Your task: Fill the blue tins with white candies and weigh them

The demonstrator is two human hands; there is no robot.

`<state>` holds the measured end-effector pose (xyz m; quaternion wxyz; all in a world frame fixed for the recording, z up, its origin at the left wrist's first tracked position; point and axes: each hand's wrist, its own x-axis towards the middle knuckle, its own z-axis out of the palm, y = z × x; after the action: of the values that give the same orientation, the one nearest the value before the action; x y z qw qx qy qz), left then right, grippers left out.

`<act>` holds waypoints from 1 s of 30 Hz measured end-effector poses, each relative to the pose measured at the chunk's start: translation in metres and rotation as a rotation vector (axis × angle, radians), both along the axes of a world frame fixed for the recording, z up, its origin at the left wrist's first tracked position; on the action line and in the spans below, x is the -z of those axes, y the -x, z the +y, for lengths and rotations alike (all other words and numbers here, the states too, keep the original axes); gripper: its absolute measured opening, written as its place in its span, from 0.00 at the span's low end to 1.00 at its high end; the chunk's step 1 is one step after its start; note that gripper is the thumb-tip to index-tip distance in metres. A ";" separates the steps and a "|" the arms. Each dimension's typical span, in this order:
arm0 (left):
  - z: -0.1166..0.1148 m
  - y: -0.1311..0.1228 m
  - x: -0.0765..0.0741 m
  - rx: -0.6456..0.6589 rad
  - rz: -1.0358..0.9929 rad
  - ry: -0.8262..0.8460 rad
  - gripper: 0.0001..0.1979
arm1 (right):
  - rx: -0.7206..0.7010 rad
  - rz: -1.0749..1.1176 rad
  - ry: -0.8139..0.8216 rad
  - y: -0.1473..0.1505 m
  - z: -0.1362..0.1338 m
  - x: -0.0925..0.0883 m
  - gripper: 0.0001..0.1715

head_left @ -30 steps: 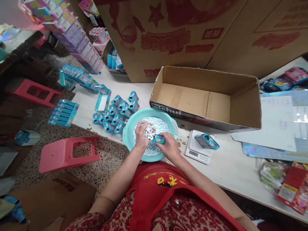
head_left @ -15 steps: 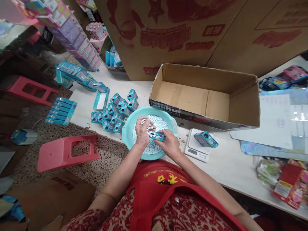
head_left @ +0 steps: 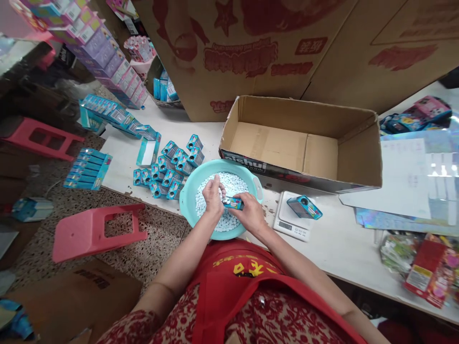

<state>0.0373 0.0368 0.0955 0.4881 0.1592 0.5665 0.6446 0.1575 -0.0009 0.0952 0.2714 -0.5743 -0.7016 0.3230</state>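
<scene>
A teal basin (head_left: 190,188) full of small white candies (head_left: 234,184) sits at the table's near edge. My right hand (head_left: 249,215) grips a small blue candy box (head_left: 234,203) over the basin. My left hand (head_left: 212,197) is cupped and closed round a few white candies, pressed against the open end of that box. A second small blue box (head_left: 304,207) lies on a white scale (head_left: 292,220) just right of the basin.
An open brown carton (head_left: 304,143) stands behind the basin. Several small blue boxes (head_left: 168,167) cluster left of it, with blue display trays (head_left: 107,112) beyond. Pink stools (head_left: 91,231) lie on the floor at left. Paper sheets and packets lie at right.
My left hand has drawn in from an open scoop of candies to a tighter cup at the box's mouth. The right hand and box stayed over the basin.
</scene>
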 end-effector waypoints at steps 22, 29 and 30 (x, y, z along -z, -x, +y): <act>0.004 0.019 -0.012 0.098 -0.241 0.026 0.24 | 0.112 0.347 0.103 -0.008 -0.008 0.015 0.17; 0.006 0.048 0.030 0.338 0.007 0.281 0.22 | 0.137 0.494 0.139 -0.028 -0.030 0.005 0.20; 0.002 0.048 0.038 0.395 0.067 0.326 0.22 | 0.146 0.503 0.147 -0.032 -0.033 0.004 0.20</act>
<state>-0.0103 0.0392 0.0578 0.6047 0.2072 0.6367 0.4313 0.1900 -0.0343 0.0914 0.4173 -0.5431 -0.5435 0.4853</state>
